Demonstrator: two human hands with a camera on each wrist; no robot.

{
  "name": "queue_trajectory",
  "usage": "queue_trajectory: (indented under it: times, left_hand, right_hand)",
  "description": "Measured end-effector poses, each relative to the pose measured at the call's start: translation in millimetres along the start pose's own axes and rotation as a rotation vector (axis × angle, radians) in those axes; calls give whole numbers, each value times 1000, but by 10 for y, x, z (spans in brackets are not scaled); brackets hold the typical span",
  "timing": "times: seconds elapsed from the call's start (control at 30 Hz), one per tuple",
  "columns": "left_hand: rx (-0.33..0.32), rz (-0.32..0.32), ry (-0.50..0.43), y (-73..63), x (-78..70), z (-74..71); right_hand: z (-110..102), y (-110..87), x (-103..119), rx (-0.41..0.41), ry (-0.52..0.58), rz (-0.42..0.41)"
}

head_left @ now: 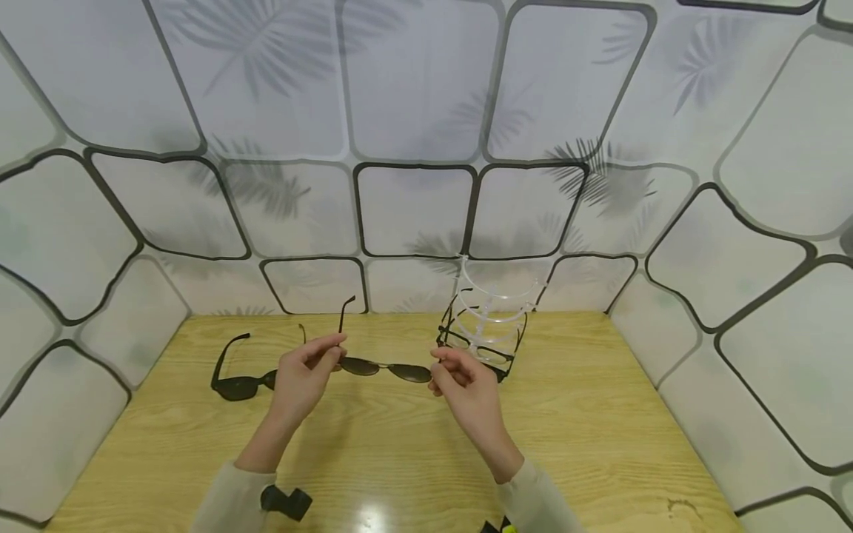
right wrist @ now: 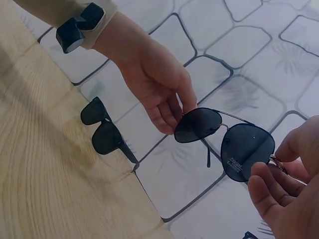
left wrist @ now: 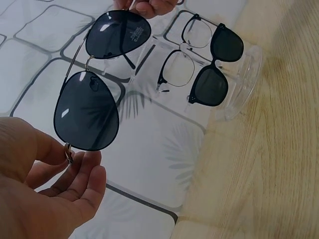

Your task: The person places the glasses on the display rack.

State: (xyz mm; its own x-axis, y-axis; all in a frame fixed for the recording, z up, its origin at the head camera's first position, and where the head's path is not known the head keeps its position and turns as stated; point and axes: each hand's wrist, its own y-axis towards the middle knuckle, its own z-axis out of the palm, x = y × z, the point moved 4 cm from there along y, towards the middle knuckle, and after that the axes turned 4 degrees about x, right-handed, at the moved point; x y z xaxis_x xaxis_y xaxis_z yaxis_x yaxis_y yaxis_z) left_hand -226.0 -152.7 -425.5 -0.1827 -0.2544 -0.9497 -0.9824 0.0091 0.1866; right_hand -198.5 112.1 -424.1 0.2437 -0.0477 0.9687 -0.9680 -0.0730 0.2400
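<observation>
Dark-lensed aviator sunglasses (head_left: pixel 409 372) with a thin metal frame are held above the table, lenses toward me. My left hand (head_left: pixel 301 385) pinches them at the hinge on the left end. At the opposite end, my right hand (head_left: pixel 472 392) pinches the other hinge between thumb and fingers. The left wrist view shows both lenses (left wrist: pixel 87 112) close up, and the right wrist view shows faint pale print on one lens (right wrist: pixel 246 152). Black sunglasses (head_left: pixel 236 388) lie on the table beside my left hand, which partly hides them; the right wrist view shows both their lenses (right wrist: pixel 105 138).
Behind my right hand stands a clear display stand (left wrist: pixel 246 82) bearing black sunglasses (left wrist: pixel 210 85) low down and clear-lensed glasses (left wrist: pixel 178 68) above. The wood-grain table (head_left: pixel 386 451) meets patterned walls (head_left: pixel 416 211) at the back and sides.
</observation>
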Motion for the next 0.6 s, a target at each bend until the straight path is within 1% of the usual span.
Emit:
queue_trajectory:
  times: [0.2, 0.43, 0.6]
  left_hand:
    - [75, 16, -1, 3, -7, 38]
    - [127, 50, -18, 0, -48, 76]
    - [156, 88, -8, 2, -86, 111]
  right_hand:
    - [-35, -109, 39, -31, 1, -7]
    - [-68, -215, 82, -55, 15, -38]
    - [-108, -279, 114, -78, 19, -70]
